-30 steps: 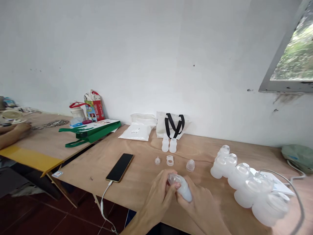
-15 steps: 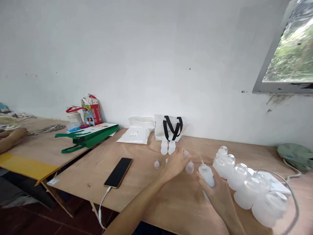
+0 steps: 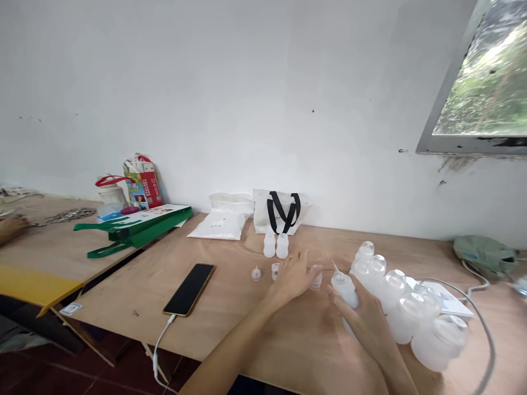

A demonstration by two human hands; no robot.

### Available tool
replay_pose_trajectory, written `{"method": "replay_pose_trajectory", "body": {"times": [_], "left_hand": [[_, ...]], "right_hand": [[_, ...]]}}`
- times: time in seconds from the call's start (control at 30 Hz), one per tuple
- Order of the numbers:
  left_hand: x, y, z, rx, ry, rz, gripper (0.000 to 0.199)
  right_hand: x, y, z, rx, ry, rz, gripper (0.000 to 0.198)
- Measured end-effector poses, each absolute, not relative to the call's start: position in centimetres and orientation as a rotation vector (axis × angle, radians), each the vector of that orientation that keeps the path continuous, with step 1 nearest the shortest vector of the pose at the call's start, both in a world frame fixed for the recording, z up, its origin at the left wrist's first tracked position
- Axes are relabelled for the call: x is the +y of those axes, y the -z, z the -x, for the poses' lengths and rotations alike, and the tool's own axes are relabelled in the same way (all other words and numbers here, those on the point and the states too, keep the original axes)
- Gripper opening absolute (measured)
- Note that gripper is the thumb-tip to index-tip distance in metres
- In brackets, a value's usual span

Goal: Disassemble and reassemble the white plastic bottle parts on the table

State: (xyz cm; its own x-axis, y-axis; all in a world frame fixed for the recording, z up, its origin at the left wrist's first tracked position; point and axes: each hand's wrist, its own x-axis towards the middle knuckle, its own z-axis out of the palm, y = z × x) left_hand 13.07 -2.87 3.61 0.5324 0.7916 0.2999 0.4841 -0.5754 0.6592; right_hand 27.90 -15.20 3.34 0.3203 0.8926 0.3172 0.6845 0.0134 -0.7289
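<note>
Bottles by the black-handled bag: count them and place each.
2: the left bottle and right bottle stand side by side in front of the bag, beyond the left hand. No others show there.

Milky white is shown by the held bottle (image 3: 346, 289), brown by the table (image 3: 230, 296); the black phone (image 3: 189, 289) is edged in gold.

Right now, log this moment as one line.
left hand: open, near clear dome cap; right hand: holding frosted feeding bottle; also: corded smartphone
</note>
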Motion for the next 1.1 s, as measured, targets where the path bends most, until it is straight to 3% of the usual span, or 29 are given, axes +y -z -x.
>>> {"method": "replay_pose_trajectory", "body": {"times": [0.13, 0.27, 0.47, 0.6, 0.9, 1.1], "left_hand": [[-6.0, -6.2, -10.2, 0.740, -0.819, -2.004, 0.044], [-8.5, -6.4, -7.2, 0.580, -0.710, -1.998, 0.029], [-9.9, -4.0, -5.2, 0.819, -0.757, -2.076, 0.011], [-10.1, -2.6, -4.7, 0.865, -0.825, -1.947, 0.012], [-9.1, -0.3, -2.9, 0.620, -0.669, -1.463, 0.049], [-9.8, 0.4, -4.8, 0.920, -1.011, -1.788, 0.035]], "right_hand": [[-15.0, -3.4, -27.5, -1.588, -0.505, 1.643, 0.019], [-15.0, -3.5, -26.8, -1.808, -0.676, 1.567, 0.012], [-15.0, -2.8, -24.8, -2.106, -0.438, 1.744, 0.006], [-15.2, -2.7, -24.0, -2.149, -0.350, 1.750, 0.009], [-15.3, -2.4, -23.1, -2.240, -0.472, 1.686, 0.003], [-15.1, -1.6, -22.7, -2.218, -0.129, 1.793, 0.005]]}}
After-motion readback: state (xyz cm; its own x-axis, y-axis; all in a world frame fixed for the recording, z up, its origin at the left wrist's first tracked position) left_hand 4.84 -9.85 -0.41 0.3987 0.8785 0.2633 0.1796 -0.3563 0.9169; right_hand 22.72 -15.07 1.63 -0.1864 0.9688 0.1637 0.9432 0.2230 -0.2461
